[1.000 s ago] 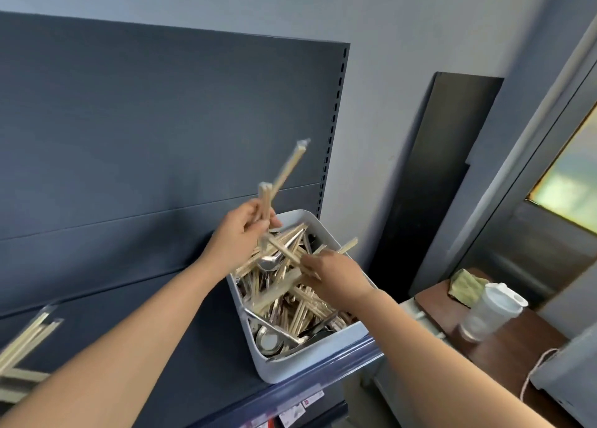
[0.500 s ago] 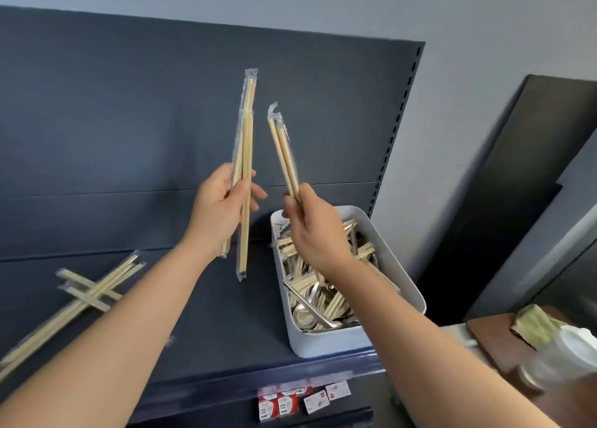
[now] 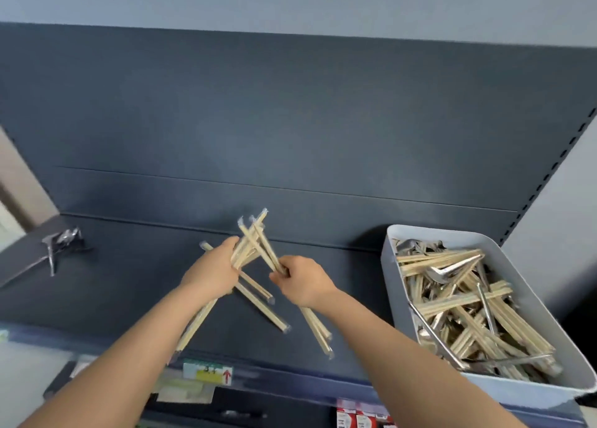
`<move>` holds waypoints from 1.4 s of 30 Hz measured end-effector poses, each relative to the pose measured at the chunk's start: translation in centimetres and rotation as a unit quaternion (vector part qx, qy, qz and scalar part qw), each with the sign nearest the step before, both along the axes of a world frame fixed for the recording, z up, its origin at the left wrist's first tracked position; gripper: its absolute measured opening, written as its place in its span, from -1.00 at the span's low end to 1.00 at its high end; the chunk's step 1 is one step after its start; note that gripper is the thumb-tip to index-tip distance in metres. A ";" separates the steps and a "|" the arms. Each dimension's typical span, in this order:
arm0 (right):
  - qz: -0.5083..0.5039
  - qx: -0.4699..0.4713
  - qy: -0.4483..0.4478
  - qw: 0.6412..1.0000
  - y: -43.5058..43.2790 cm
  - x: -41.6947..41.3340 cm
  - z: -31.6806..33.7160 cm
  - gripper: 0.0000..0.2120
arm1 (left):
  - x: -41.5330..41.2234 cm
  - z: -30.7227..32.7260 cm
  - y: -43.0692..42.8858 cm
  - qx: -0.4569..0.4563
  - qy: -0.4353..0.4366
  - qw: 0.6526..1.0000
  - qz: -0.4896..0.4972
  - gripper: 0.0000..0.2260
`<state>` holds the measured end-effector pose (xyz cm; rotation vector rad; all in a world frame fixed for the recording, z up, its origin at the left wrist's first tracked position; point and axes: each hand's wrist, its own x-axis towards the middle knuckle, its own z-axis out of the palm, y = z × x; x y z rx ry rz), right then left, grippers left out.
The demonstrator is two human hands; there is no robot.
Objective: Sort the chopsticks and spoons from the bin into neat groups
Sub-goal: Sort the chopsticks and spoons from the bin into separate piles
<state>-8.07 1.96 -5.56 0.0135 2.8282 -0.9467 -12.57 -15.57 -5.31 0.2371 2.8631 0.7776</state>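
I'm at the laying-down step: my left hand (image 3: 211, 274) is curled round several slim, plastic-sleeved bamboo chopsticks (image 3: 248, 246), and my right hand (image 3: 302, 282) clamps another pair (image 3: 318, 334) over the crossed pile (image 3: 274, 317) on the dark matte shelf (image 3: 129, 282). Next they need squaring up parallel. The white bin (image 3: 387, 256), on the right, holds plenty more, plus shiny metal spoons (image 3: 452, 271).

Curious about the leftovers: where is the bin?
In the head view, the bin sits far right on the dark shelf, right of the right hand.

dark shelf (image 3: 129, 295) | wrapped chopsticks (image 3: 265, 312) centre | bin (image 3: 388, 267) right | spoons (image 3: 61, 242) left
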 end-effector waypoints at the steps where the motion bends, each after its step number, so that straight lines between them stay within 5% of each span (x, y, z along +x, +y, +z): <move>1: 0.005 0.014 -0.021 1.000 -0.7 -0.6 -0.7 -0.66 | -0.5 -1.1 -1.1 -0.036 -0.007 0.999 -0.002 -0.47; 4: 0.000 0.045 -0.052 0.998 -2.9 -2.2 -2.4 -0.88 | -1.4 -3.5 -3.6 -0.089 -0.001 0.996 -0.019 -0.37; 8: 0.011 0.123 -0.041 0.991 -4.3 -3.2 -5.0 -0.44 | -2.2 -5.9 -5.4 -0.182 -0.014 0.973 -0.142 -0.44; 12: 0.086 0.236 -0.087 0.964 -4.7 -2.9 -6.8 -0.60 | -2.7 -7.6 -6.2 -0.252 -0.061 0.944 -0.203 -0.45; 22: 0.017 0.225 -0.075 0.971 -1.7 -2.0 -4.5 -0.58 | -4.8 -4.5 -2.2 -0.257 0.057 0.938 -0.224 -0.77; 32: -0.133 0.242 0.090 0.957 10.0 3.2 2.0 -0.74 | -3.1 0.5 11.7 -0.198 0.186 0.910 -0.314 -0.73; 42: -0.291 0.287 -0.036 0.912 24.0 10.1 1.7 -0.85 | 1.4 1.7 26.3 -0.133 0.218 0.887 -0.385 -0.63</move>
